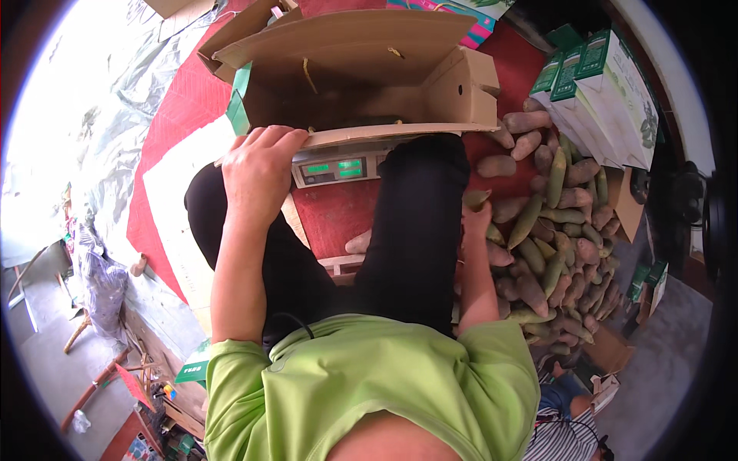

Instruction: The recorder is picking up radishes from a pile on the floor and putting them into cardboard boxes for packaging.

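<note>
An open brown cardboard box [361, 137] stands in front of me on a scale [334, 170] with a lit green display. My left hand [260, 165] is closed over the left end of the box's near flap, fingers curled on its edge. Beside my right knee, my right hand [475, 221] grips a green root vegetable [477, 199], perhaps a radish; its lower part is hidden in the hand. Next to that hand spreads a heap of long green and pinkish-brown root vegetables [555, 275]. The inside of the box is dark, and its near bottom is hidden.
White-and-green cartons [607, 96] stand behind the heap at the right. Red matting [319, 219] covers the floor under the scale. Clear plastic sheeting [131, 100] lies at the far left. Another person in a striped garment [565, 438] shows at the lower right.
</note>
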`<state>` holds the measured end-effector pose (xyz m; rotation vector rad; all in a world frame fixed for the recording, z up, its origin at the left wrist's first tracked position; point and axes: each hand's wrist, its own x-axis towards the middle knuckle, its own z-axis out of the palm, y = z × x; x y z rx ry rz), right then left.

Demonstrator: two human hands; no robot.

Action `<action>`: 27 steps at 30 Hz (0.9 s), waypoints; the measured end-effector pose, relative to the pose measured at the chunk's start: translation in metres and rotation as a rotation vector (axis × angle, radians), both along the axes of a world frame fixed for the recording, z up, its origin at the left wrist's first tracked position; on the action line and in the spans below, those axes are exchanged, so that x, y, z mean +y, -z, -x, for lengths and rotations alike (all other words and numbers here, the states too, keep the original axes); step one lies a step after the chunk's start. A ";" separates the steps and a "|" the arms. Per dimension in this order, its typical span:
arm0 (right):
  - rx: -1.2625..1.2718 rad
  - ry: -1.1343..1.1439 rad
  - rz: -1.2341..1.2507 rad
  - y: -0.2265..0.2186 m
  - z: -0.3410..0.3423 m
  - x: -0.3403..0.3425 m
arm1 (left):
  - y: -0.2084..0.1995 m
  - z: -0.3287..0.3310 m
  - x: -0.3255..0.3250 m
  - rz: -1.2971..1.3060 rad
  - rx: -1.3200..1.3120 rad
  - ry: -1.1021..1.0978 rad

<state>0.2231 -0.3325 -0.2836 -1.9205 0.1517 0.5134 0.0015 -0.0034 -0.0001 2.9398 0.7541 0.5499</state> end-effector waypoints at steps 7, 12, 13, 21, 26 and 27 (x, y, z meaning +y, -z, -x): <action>-0.601 -0.083 -0.107 -0.193 -0.062 0.019 | 0.003 0.014 -0.009 -0.006 -0.012 0.041; -0.771 -0.228 -0.565 -0.321 -0.061 0.061 | 0.002 0.012 -0.007 0.010 -0.026 0.069; -0.751 -0.301 -0.648 -0.333 -0.060 0.077 | 0.002 0.012 -0.007 0.005 -0.017 0.058; -0.660 -0.905 -0.375 -0.302 -0.024 0.235 | 0.006 0.005 0.000 0.035 -0.025 0.057; -0.528 -0.966 -0.233 -0.270 -0.020 0.276 | 0.005 0.005 0.007 0.054 -0.028 0.024; -0.469 -0.966 -0.149 -0.279 -0.022 0.269 | 0.006 0.008 0.007 0.047 -0.032 0.014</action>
